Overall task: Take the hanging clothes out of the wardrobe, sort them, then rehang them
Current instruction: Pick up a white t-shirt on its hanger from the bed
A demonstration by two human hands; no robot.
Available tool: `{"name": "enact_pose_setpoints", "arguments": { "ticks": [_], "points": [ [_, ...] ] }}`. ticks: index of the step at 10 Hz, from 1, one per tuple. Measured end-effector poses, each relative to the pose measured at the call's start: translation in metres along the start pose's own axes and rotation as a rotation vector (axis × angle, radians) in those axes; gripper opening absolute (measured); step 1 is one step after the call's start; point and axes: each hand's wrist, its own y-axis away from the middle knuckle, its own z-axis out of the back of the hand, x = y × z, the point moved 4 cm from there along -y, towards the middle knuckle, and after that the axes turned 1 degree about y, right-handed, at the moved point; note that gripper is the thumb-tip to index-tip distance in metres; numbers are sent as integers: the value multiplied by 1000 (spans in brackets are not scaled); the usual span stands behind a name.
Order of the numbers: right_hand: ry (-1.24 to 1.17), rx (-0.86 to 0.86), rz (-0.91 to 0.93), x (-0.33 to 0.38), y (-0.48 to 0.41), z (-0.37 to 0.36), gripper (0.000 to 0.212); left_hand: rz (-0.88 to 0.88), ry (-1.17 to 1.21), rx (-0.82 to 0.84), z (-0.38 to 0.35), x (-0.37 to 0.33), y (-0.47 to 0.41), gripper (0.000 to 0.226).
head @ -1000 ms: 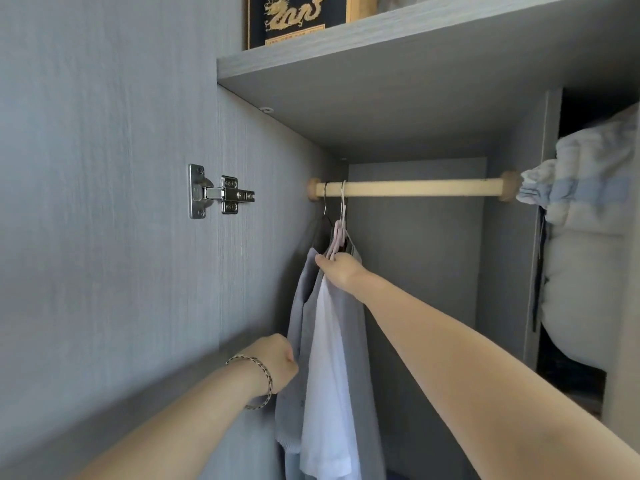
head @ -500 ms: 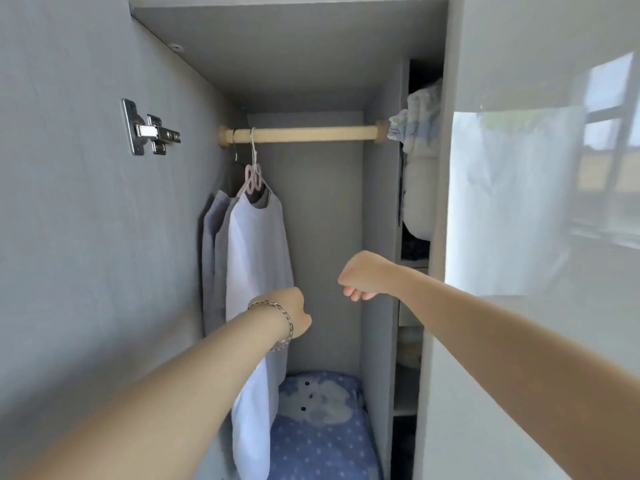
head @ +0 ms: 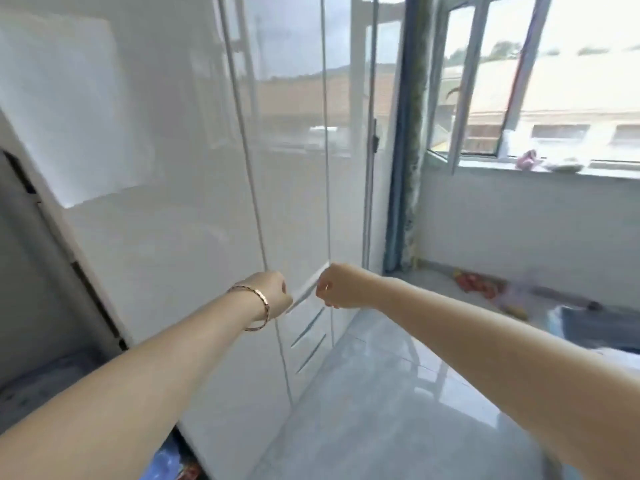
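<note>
While both bare forearms are stretching out from the bottom corners of the view, the left hand (head: 273, 294) is hovering in front of the wardrobe (head: 166, 237). Its fingers are curling into a fist with nothing showing in their hold. A gold bracelet (head: 261, 306) is sitting on that wrist. Just beside it, apart by a small gap, the right hand (head: 341, 285) is also hovering. Its fingers (head: 323, 293) are folding down into the palm in the same way, and nothing is showing in their hold either.

Behind the gap between the two fists, a slanted white strip (head: 306, 287) is showing on the glossy door; whether either hand is touching it I cannot tell. Slim drawer slots (head: 311, 337) are running below it.

The wardrobe's shiny white doors are filling the left and middle and mirroring the outdoors. At the far left edge a grey compartment (head: 31, 271) is standing open, with blue patterned fabric (head: 166, 462) peeking out at the bottom. The hanging clothes are lying outside this view, so where they are I cannot tell.

Farther off, the pale tiled floor (head: 398, 410) is running to a blue curtain (head: 403, 168), with red items (head: 474, 284) lying near the wall. An open window (head: 485, 81) is letting in daylight, and a pink object (head: 526, 160) is resting on its sill (head: 606, 172).
</note>
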Motion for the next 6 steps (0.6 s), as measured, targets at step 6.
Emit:
{"name": "enact_pose_setpoints", "arguments": {
  "ticks": [6],
  "points": [
    [-344, -92, -1134, -500, 486, -108, 29, -878, -72, 386, -341, -554, 92, 15]
  ]
}}
